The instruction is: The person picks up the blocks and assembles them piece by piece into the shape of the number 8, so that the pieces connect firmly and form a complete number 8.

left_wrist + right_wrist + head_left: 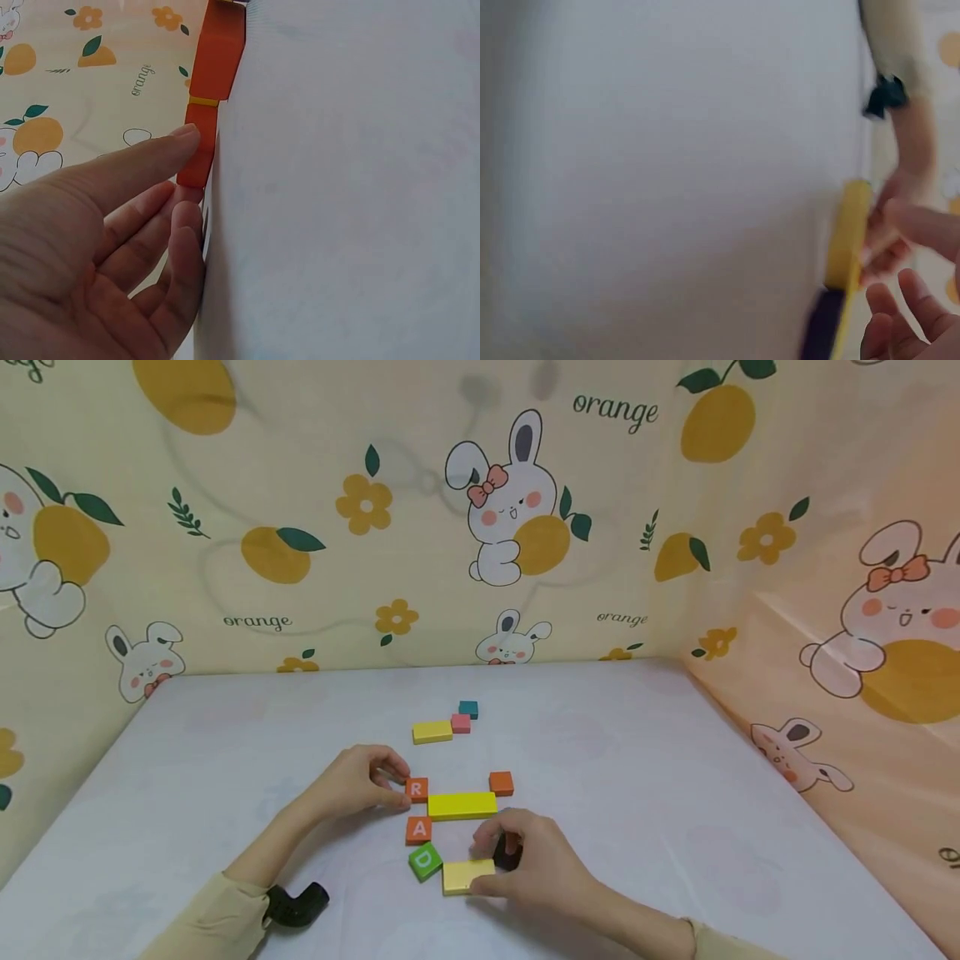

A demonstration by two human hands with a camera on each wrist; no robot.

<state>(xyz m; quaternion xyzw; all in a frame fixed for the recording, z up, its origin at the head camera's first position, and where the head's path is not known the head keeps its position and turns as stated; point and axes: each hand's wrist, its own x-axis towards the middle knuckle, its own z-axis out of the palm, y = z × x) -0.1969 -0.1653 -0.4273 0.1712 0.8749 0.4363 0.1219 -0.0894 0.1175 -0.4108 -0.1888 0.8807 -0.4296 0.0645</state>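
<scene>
My left hand (367,781) pinches an orange letter block (417,789) marked R at its left side. In the left wrist view, the thumb lies on the orange face of a block (201,146). My right hand (543,864) hovers over the right end of a pale yellow block (459,877), thumb and forefinger spread. Beyond these fingers, the right wrist view has a blurred yellow block (847,236) next to a dark purple one (823,322). An orange A block (418,830), a green D block (425,862) and a long yellow block (462,806) lie between the hands.
An orange block (501,783) touches or nearly touches the long yellow one's right end. Farther back are a yellow block (432,732), a pink block (461,723) and a teal block (468,709). Printed cloth (420,552) rises behind the white table (225,735).
</scene>
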